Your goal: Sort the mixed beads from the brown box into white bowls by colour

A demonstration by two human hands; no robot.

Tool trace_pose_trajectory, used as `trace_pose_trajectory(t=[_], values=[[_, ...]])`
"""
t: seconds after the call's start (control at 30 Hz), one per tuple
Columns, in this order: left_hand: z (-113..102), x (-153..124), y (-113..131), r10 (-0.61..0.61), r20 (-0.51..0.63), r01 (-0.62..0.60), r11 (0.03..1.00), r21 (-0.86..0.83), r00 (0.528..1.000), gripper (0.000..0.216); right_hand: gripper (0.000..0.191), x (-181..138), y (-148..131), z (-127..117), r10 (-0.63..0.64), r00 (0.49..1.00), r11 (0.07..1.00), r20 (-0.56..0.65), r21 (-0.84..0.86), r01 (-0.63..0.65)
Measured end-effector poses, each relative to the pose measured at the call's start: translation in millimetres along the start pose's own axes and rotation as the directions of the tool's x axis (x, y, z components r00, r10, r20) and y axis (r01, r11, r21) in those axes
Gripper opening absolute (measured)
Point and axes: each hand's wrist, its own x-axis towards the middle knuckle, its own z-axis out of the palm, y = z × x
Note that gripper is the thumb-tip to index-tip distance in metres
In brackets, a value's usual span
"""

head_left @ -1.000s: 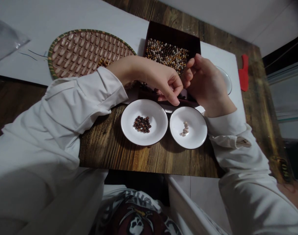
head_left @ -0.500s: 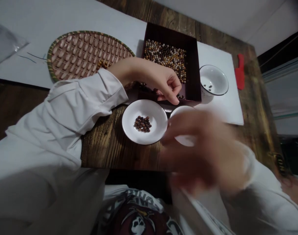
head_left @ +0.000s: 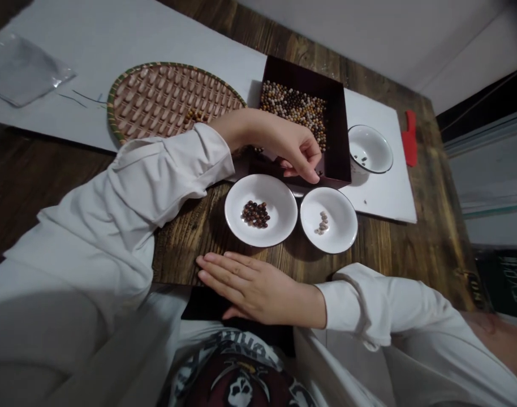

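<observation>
Left hand (head_left: 290, 141), curled over a lidless, rectangular, dark-maroon box (head_left: 303, 79), grip unclear, seems best held low; in front of the box, right hand (head_left: 258, 285) lies flat, fingers released.

Wooden plank table (head_left: 440, 203). Directly upon it: long white board (head_left: 386, 198); larger dark-rimmed white dish (head_left: 280, 212); smaller matching dish (head_left: 339, 220); flat red implement (head_left: 410, 141).

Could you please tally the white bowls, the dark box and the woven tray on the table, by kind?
White bowls: 3
Dark box: 1
Woven tray: 1
Total: 5
</observation>
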Motion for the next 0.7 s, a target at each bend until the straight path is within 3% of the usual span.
trace_pose_trajectory(t=[0.1, 0.2, 0.5, 0.7], values=[[-1, 0, 1, -0.002, 0.056, 0.001, 1.0, 0.011, 0.998, 0.034, 0.064, 1, 5, -4, -0.032, 0.999, 0.998, -0.016, 0.054, 0.033], [-2, 0, 3, 0.018, 0.089, -0.02, 1.0, 0.018, 0.996, 0.034, 0.049, 2, 9, -7, -0.045, 0.999, 0.994, -0.023, 0.1, 0.047], [0, -3, 6, -0.042, 0.059, 0.042, 0.999, 0.006, 0.997, 0.033, 0.038, 2, 17, -13, -0.067, 0.998, 0.977, -0.018, 0.2, 0.07], [0, -1, 6, -0.056, 0.06, 0.056, 0.998, 0.007, 0.997, 0.033, 0.038, 2, 25, -20, 0.02, 1.0, 0.978, -0.013, 0.206, -0.017]])
